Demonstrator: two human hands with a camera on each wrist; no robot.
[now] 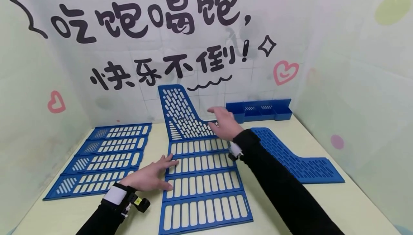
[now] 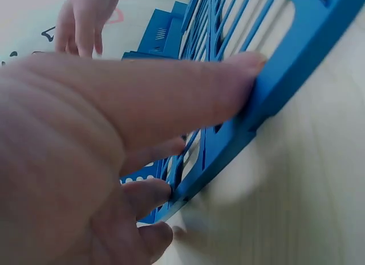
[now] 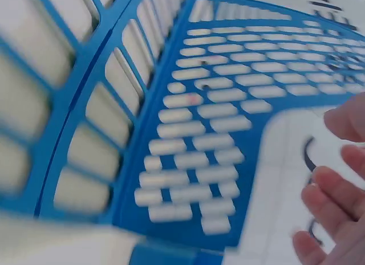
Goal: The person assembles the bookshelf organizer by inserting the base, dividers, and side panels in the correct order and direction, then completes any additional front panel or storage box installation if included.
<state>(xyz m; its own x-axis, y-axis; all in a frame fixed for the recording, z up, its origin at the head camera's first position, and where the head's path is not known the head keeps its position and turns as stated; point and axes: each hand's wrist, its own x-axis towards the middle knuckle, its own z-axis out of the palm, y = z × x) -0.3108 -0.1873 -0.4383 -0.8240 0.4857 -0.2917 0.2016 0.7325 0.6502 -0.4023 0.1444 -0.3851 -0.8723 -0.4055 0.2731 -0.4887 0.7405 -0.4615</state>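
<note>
Mid-frame on desk (image 1: 322, 199), slatted panel (image 1: 204, 188) lay flat w/ side piece (image 1: 180, 115) upright at its far end, apparently joined. L hand (image 1: 150, 176) pressed flat, fingers straight, on panel's left edge; R hand (image 1: 224, 122) hovered open by side piece. Other parts lay unassembled: second side piece (image 1: 297, 158) lower right, spare panel (image 1: 100, 159) left, bin (image 1: 259, 109) at back.

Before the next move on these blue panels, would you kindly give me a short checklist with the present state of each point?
1. Left hand steadies the slatted panel: ok, fingers lie on its left edge.
2. Slatted panel flat on the table: ok.
3. Upright side panel seated at the slatted panel's far edge: cannot tell, the joint is hidden.
4. Right hand holds the upright panel: not ok, fingers are spread by it, gripping nothing.
5. Second side panel within reach: ok, flat at the right.
6. Spare slatted panel out of the way: ok, at the left.
</note>
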